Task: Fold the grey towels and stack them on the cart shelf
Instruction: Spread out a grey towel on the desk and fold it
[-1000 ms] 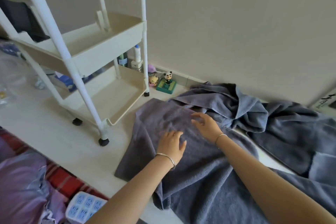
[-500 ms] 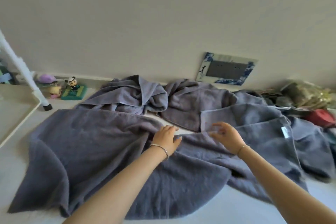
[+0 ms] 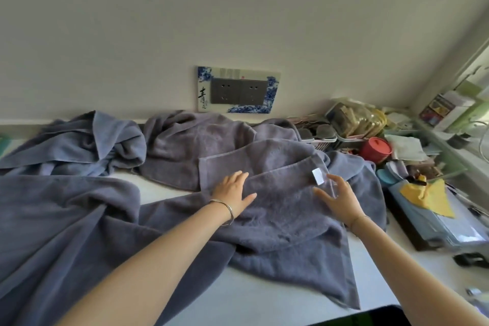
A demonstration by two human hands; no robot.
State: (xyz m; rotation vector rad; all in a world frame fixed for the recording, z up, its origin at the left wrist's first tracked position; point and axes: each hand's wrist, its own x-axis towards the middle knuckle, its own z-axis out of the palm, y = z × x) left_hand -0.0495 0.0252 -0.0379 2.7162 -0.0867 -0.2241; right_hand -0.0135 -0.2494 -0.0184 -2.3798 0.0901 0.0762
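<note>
— What had changed since a second before?

— The view had swung right. The cart, in shot at the left back then, was out of frame, and the socket plate (image 3: 238, 90) on the wall (image 3: 238, 8) sat near the middle. Both hands had travelled right along the towel (image 3: 277, 209), to the end with the white tag (image 3: 318, 176).

— And the fingers?

— The left hand (image 3: 232, 190) lay palm down on the towel, fingers straight and together, gripping nothing. The right hand (image 3: 341, 198) was spread wide, fingers a little bent, just beside the tag and holding nothing. Its fingertips were blurred, so I couldn't tell whether they touched the cloth.

— Where were the towels?

— All unfolded on the white surface (image 3: 164, 188) by the wall. One was under the hands, overlapping a big one (image 3: 53, 219) at the left, and two more lay bunched (image 3: 87, 140) against the wall.

— Any writing?

— Black brush characters ran down the plate's left edge, too small to read. The tag showed no legible print. A red pot (image 3: 375, 149) stood in the clutter at the right.
</note>
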